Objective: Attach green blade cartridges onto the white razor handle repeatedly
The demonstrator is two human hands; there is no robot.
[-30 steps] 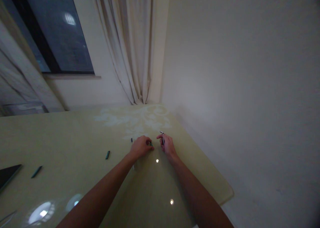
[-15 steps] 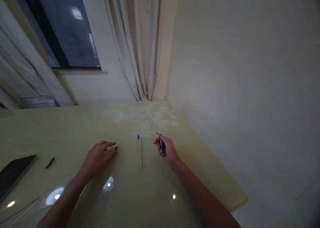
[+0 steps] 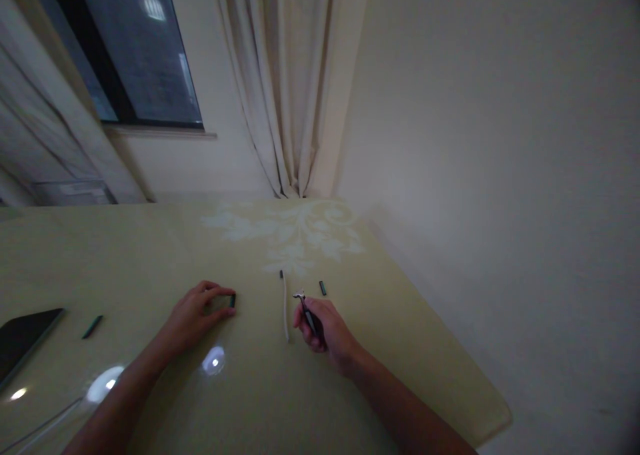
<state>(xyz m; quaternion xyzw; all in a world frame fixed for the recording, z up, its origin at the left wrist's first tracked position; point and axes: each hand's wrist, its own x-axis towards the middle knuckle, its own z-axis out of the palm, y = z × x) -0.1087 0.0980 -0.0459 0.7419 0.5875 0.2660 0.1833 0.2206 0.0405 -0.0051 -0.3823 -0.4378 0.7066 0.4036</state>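
My left hand (image 3: pixel 197 314) pinches a small dark, battery-like cylinder (image 3: pixel 233 301) between thumb and fingertips, just above or on the table. In my right hand (image 3: pixel 327 332) is a razor-like tool (image 3: pixel 311 320) with a dark handle and a small silver head pointing up and left; its exact kind is hard to make out. Between both hands lies a thin white stick (image 3: pixel 285 308) with a dark end, perhaps a toothbrush. Another small dark cylinder (image 3: pixel 323 288) rests beyond my right hand. A third one (image 3: pixel 93 326) lies left of my left forearm.
The glossy pale-green table (image 3: pixel 400 348) bears a leaf pattern and light reflections. A dark flat device (image 3: pixel 27 342) sits at its left, with a thin pale cable (image 3: pixel 50 420) nearer me. A wall (image 3: pixel 475 208) flanks the right edge; curtains (image 3: pixel 285 95) and a window stand behind.
My left fingers have closed on the small cylinder. My right hand has moved nearer me and slightly left with the tool, and the cylinder beyond it now shows. The view has shifted slightly.
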